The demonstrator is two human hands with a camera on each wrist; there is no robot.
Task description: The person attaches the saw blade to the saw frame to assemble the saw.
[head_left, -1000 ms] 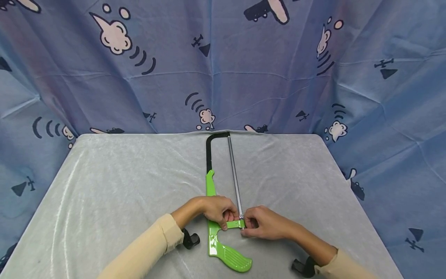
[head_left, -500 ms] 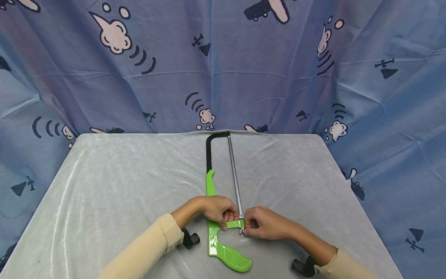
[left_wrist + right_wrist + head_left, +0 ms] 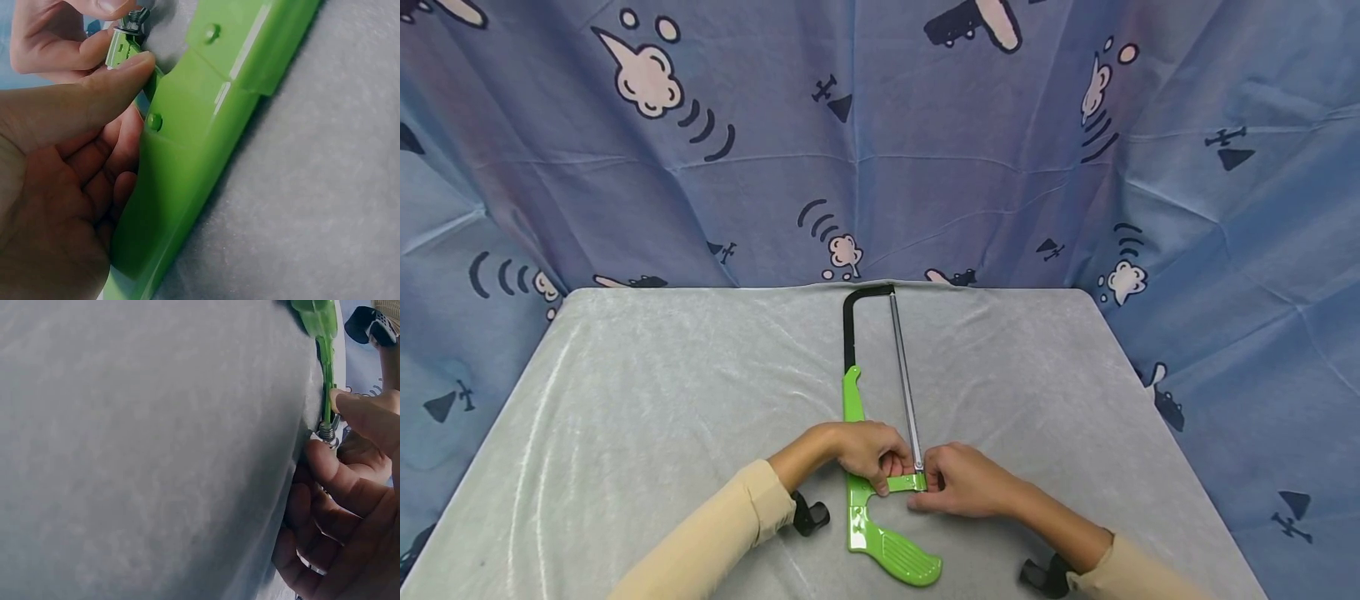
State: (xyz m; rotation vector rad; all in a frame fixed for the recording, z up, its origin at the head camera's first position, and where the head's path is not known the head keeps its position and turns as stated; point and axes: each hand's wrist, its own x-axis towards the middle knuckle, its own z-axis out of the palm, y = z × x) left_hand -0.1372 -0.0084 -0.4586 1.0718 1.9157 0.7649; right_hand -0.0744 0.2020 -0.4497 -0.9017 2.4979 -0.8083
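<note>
A hacksaw with a green handle (image 3: 895, 554), a black front frame (image 3: 849, 329) and a thin silver blade (image 3: 904, 375) lies on the table. My left hand (image 3: 867, 450) grips the green cross arm (image 3: 906, 482) near the blade's lower end; in the left wrist view its thumb lies on that arm. At the arm's end, a small metal wing nut (image 3: 136, 20) shows in the left wrist view. My right hand (image 3: 970, 482) has thumb and forefinger curled about this nut, which the fingers hide in the head view. A small spring (image 3: 327, 431) shows between those fingers in the right wrist view.
A grey velvety cloth (image 3: 700, 367) covers the table. Behind it and along both sides hangs a blue patterned curtain (image 3: 760, 125). Black wrist cameras sit below the left wrist (image 3: 810, 513) and the right wrist (image 3: 1045, 577).
The right hand has shifted slightly left, and its thumb now covers the wing nut that showed half a second ago. The left hand and hacksaw stay nearly still.
</note>
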